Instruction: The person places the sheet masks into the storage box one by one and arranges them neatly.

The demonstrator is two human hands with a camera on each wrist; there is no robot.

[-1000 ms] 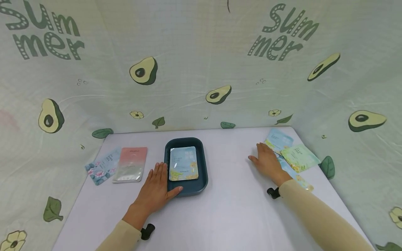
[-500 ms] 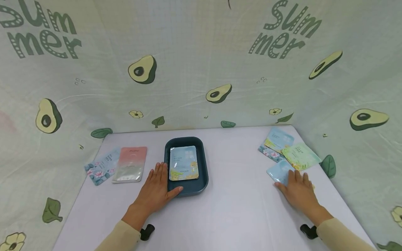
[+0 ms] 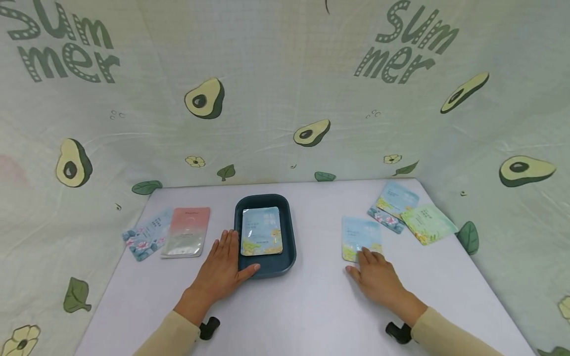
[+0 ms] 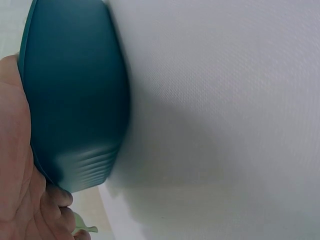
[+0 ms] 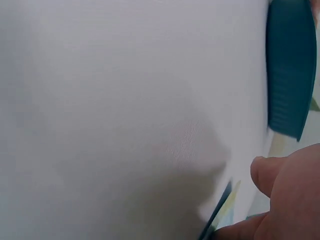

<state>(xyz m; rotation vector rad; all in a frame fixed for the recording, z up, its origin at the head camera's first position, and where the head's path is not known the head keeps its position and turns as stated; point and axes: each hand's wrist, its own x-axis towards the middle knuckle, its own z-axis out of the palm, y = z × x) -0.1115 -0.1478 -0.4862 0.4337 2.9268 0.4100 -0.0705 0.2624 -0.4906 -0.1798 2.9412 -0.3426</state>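
A dark teal tray (image 3: 267, 271) stands near the table's middle, with a light blue face mask sachet (image 3: 261, 231) lying in it. My left hand (image 3: 216, 272) rests along the tray's left side, fingers extended and thumb over the near corner. In the left wrist view the palm (image 4: 15, 160) lies against the tray's rim. Right of the tray is another light blue face mask sachet (image 3: 358, 232). The fingertips of my right hand (image 3: 378, 279) touch its near right corner; the thumb (image 5: 267, 172) stands apart from it in the right wrist view.
At the back right lie a blue sachet (image 3: 398, 198), a flowered one (image 3: 386, 220) partly beneath it, and a green sachet (image 3: 429, 225). A flowered sachet (image 3: 149, 235) and a pink-and-silver packet (image 3: 186, 232) lie left. Patterned cloth (image 3: 267, 148) rises behind the white table (image 3: 289, 316).
My right hand went from the back right pile to the lower blue sachet there, and both have since moved left toward the tray. The left hand has stayed on the tray.
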